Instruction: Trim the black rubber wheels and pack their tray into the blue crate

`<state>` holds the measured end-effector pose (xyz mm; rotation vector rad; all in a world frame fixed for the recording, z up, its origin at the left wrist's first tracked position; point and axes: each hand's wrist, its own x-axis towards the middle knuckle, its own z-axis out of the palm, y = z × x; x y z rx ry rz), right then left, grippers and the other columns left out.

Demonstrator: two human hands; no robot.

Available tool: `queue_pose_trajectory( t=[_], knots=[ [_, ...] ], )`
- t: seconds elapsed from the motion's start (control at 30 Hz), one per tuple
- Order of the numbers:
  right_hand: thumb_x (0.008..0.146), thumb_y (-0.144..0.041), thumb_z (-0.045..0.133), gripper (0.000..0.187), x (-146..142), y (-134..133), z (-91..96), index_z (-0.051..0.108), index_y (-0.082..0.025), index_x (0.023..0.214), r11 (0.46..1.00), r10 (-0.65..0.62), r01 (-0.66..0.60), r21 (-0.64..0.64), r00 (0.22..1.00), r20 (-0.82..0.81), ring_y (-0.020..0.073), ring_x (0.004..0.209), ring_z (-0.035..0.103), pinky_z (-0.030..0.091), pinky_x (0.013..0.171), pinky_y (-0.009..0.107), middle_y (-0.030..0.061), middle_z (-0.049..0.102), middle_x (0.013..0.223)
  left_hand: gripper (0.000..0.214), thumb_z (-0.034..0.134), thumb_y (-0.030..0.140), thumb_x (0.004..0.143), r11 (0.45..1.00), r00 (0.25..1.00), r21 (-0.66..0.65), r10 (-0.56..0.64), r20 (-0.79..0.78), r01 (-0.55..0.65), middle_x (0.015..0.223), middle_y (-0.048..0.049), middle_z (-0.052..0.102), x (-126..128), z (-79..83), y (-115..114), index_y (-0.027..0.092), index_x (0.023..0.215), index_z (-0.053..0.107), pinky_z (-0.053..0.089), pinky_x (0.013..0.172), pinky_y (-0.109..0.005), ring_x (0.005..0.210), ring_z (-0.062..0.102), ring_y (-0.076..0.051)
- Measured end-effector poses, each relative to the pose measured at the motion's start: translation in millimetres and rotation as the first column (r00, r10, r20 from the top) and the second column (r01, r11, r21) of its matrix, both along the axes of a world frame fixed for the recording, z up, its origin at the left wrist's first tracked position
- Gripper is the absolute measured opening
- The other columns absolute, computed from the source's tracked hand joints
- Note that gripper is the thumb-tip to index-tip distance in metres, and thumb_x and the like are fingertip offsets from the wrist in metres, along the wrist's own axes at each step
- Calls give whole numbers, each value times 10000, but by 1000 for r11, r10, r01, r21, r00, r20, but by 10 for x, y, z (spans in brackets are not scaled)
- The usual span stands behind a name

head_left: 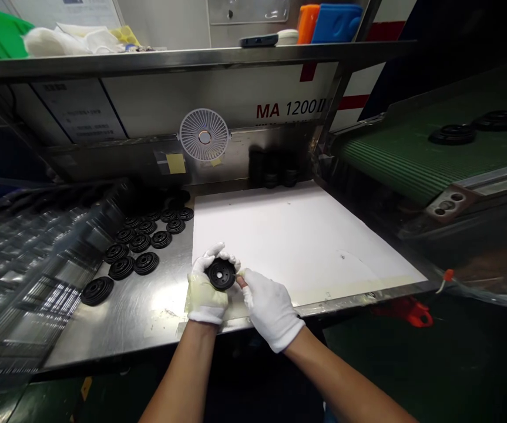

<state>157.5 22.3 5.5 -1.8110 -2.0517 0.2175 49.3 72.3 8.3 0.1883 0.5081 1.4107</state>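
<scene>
A round black plastic wheel (221, 274) with a hole at its centre is gripped in my left hand (205, 288), which wears a white glove. Its flat face is turned up towards me, above the front edge of the white sheet. My right hand (269, 302), also gloved, has its fingers closed beside the wheel's right rim. The bare tip of a digit shows through that glove at the rim. Whether something small is pinched there is hidden. To the left, several similar black wheels (146, 262) lie in rows on the metal table (147, 311).
Stacked clear plastic trays (72, 252) stand at the left. A white sheet (275, 241) covers the table's middle, with black parts (279, 176) behind it. A small fan (204, 135) hangs beneath the shelf (174, 60). On the right, a green conveyor (398, 153) carries black pieces (453, 134).
</scene>
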Motion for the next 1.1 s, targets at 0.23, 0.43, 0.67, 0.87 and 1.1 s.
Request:
queue_pose_trajectory(
  t=[0.23, 0.43, 0.67, 0.87, 1.1],
  knots=[
    [939, -309, 362, 228, -131, -60, -30, 543, -224, 830, 1000, -7, 7, 0, 1000, 3, 148, 654, 562, 248, 575, 300, -12, 624, 738, 180, 635, 188, 727, 958, 958, 23, 286, -28, -286, 635, 31, 544, 142, 25, 1, 178, 906, 624, 505, 729, -284, 623, 546, -95],
    [942, -296, 376, 205, -23, -11, 41, 549, -224, 861, 999, 26, -26, 31, 1000, -1, 136, 683, 570, 268, 586, 287, -16, 641, 788, 306, 518, 206, 708, 1000, 999, 4, 29, -44, -29, 853, -109, 637, 32, 27, -61, 131, 983, 629, 521, 752, -433, 867, 619, -263],
    [938, -297, 378, 204, -59, -30, 20, 554, -231, 859, 999, 17, -16, 32, 1000, -15, 132, 655, 561, 259, 586, 290, -23, 630, 757, 137, 664, 189, 705, 990, 990, -12, 142, 24, -142, 635, 29, 524, 86, 38, 28, 160, 829, 612, 475, 598, -236, 594, 525, -96],
    [936, -320, 372, 230, -89, -37, 5, 548, -221, 826, 999, 25, -25, 20, 1000, 6, 141, 623, 543, 228, 570, 299, -13, 629, 743, 255, 585, 182, 726, 988, 989, 35, 148, -15, -148, 798, -40, 625, 54, -2, -21, 164, 977, 624, 514, 801, -375, 801, 613, -178],
    [943, -309, 368, 206, -21, -12, 6, 538, -228, 858, 1000, -10, 10, 9, 1000, -2, 143, 673, 567, 259, 593, 286, -16, 633, 765, 217, 557, 191, 702, 998, 999, 50, 38, -23, -37, 656, -22, 560, -22, -33, -28, 147, 901, 631, 513, 653, -335, 639, 566, -159]
  ],
)
